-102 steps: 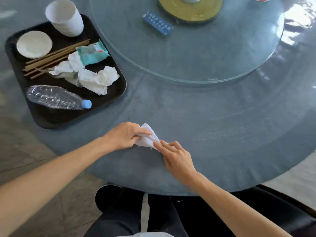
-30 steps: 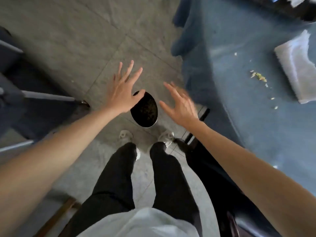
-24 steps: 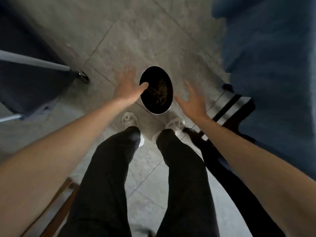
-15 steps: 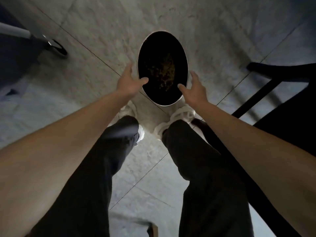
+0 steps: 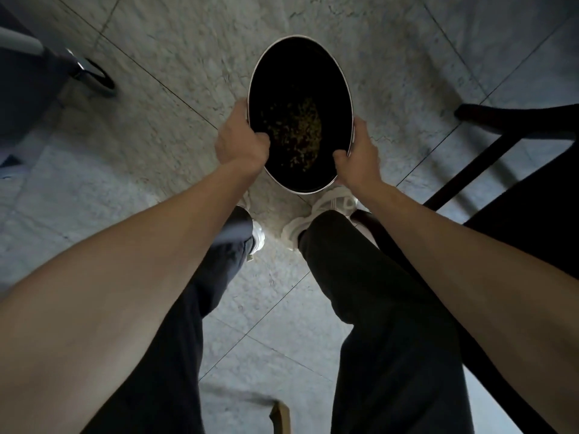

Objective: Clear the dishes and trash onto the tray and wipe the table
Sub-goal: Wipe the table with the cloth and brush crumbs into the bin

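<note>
- Far left of the hands: chair leg (image 5: 91,73) with a metal foot, planted on the tiled floor (image 5: 156,42), well apart from the grasp; no obstacle to a straight lift.
- Left hand (image 5: 239,142): curled over the left rim of the bin (image 5: 266,67), thumb hooked inside the dark mouth, other fingers hidden down the outer wall. Worth keeping the thumb high on the rim, clear of the contents.
- Between the hands: round dark bin with a pale rim, standing on the floor just ahead of the white shoes (image 5: 332,208); a heap of yellowish scraps (image 5: 294,133) lying at the bottom. Best kept level, since a tilt would probably slide the scraps toward one wall.
- Right hand (image 5: 357,158): gripping the right rim opposite the left, thumb tip just inside the lip, fingers wrapped outside and mostly out of sight. Even pull from both sides likely to stop the bin swinging.
- Judged step: taking hold of the bin to bring it up beside the surface for the trash; no tray, dishes or surface visible here, so progress there impossible to judge.
- Right of the hands: dark chair frame (image 5: 501,117), bar slanting down toward the right shoe; wise to raise the bin straight up before turning, to avoid clipping that bar.
- Below the hands: dark trouser legs, knees bent; lift better driven from the legs than from the back.
</note>
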Available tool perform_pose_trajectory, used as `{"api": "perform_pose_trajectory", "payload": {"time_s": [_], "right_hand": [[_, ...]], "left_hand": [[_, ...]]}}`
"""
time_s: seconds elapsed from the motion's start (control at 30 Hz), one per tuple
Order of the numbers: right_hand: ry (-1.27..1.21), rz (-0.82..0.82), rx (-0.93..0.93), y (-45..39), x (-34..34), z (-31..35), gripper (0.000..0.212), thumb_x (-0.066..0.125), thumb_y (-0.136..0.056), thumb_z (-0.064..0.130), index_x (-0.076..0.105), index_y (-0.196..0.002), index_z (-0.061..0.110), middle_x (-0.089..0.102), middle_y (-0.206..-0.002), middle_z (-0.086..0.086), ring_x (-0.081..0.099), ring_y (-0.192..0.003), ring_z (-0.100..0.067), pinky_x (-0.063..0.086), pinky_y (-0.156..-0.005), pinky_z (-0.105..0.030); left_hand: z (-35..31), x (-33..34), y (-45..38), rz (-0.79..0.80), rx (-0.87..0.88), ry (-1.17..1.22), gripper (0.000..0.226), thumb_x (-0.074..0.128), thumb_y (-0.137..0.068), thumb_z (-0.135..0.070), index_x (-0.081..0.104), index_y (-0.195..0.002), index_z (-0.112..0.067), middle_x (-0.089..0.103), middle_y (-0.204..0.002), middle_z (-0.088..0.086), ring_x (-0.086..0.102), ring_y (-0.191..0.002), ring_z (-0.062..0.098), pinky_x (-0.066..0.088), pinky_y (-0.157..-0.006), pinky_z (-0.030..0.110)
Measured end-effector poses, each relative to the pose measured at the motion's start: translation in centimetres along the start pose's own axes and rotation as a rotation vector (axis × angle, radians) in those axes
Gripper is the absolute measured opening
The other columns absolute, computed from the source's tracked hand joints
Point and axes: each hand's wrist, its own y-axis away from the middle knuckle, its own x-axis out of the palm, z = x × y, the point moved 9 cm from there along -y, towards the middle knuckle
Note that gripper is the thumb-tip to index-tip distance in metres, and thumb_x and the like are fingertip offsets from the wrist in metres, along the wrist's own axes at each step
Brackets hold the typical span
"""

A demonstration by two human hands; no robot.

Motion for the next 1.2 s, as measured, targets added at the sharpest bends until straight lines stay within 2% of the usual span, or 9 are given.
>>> {"api": "perform_pose_trajectory", "payload": {"time_s": [0.13,0.27,0.37,0.5,0.67,0.83,0.97,1.13,1.2], "right_hand": [[-0.009,0.004,-0.014,5.2,-2.8,1.8,0.063,0.053,-0.09,0.001,0.04,-0.148,0.022,0.065,-0.087,0.001,0.06,-0.069,-0.008,0.051,-0.062,-0.024],[-0.03,0.029,0.01,11.4,-5.9,4.5,0.065,0.054,-0.091,0.006,0.038,-0.149,0.031,0.067,-0.089,0.0,0.068,-0.076,-0.021,0.061,-0.076,-0.044],[-0.012,0.046,0.007,16.1,-9.0,7.3,0.067,0.052,-0.091,0.01,0.034,-0.15,0.037,0.063,-0.082,0.006,0.07,-0.069,-0.023,0.063,-0.071,-0.048],[-0.011,0.054,-0.012,21.6,-14.0,11.3,0.062,0.052,-0.089,0.007,0.04,-0.146,0.028,0.066,-0.087,0.0,0.07,-0.07,-0.026,0.063,-0.065,-0.05],[0.009,0.012,-0.004,27.7,-19.7,14.8,0.061,0.054,-0.087,0.009,0.047,-0.141,0.034,0.07,-0.096,-0.009,0.07,-0.08,-0.028,0.062,-0.071,-0.05],[-0.072,-0.062,-0.014,32.0,-24.5,15.8,0.057,0.056,-0.086,0.01,0.051,-0.133,0.042,0.07,-0.093,-0.007,0.071,-0.076,-0.026,0.063,-0.064,-0.052],[-0.157,-0.128,-0.015,33.7,-27.8,15.8,0.064,0.059,-0.092,0.005,0.05,-0.147,0.036,0.067,-0.106,0.007,0.068,-0.09,-0.016,0.064,-0.08,-0.045],[-0.238,-0.116,0.01,33.4,-30.4,13.9,0.067,0.058,-0.092,0.004,0.049,-0.148,0.038,0.067,-0.098,0.01,0.069,-0.08,-0.008,0.064,-0.062,-0.028],[-0.205,-0.085,0.026,32.2,-31.4,12.9,0.069,0.058,-0.092,0.006,0.044,-0.153,0.035,0.069,-0.109,0.004,0.065,-0.077,-0.003,0.056,-0.059,-0.019]], "left_hand": [[-1.7,-4.0,4.5,0.014,0.025,-0.017,0.051,0.062,-0.083,-0.013,0.055,-0.131,-0.028,0.069,-0.102,0.0,0.065,-0.092,0.02,0.041,-0.071,0.03],[-3.3,-9.1,10.0,0.037,0.059,0.013,0.054,0.063,-0.078,-0.016,0.052,-0.13,-0.027,0.069,-0.103,0.002,0.067,-0.091,0.025,0.055,-0.075,0.039],[-4.8,-13.2,14.0,0.075,0.059,0.042,0.053,0.067,-0.079,-0.014,0.051,-0.128,-0.026,0.066,-0.1,-0.007,0.066,-0.09,0.019,0.055,-0.08,0.038],[-5.7,-17.8,18.9,0.165,-0.097,0.182,0.065,0.074,-0.075,-0.012,0.049,-0.132,-0.03,0.062,-0.095,-0.013,0.071,-0.084,0.018,0.062,-0.079,0.044],[-9.9,-22.6,24.6,0.199,0.001,0.092,0.033,0.066,-0.074,-0.015,0.059,-0.105,-0.026,0.068,-0.092,-0.004,0.07,-0.082,0.026,0.061,-0.08,0.047],[-14.4,-25.3,28.4,0.189,0.149,0.023,0.017,0.064,-0.081,-0.015,0.064,-0.097,-0.02,0.069,-0.09,0.0,0.067,-0.087,0.028,0.057,-0.083,0.042],[-18.4,-25.9,30.2,0.181,0.253,-0.02,0.011,0.065,-0.086,-0.019,0.065,-0.097,-0.019,0.07,-0.091,0.003,0.066,-0.087,0.03,0.055,-0.081,0.042],[-21.9,-24.3,31.2,0.255,0.238,0.009,0.017,0.063,-0.087,-0.013,0.062,-0.099,-0.026,0.069,-0.094,0.001,0.07,-0.086,0.031,0.061,-0.079,0.053],[-23.2,-23.5,31.4,0.228,0.229,0.002,0.018,0.063,-0.086,-0.013,0.062,-0.096,-0.028,0.068,-0.091,0.0,0.07,-0.082,0.031,0.062,-0.075,0.054]]}}
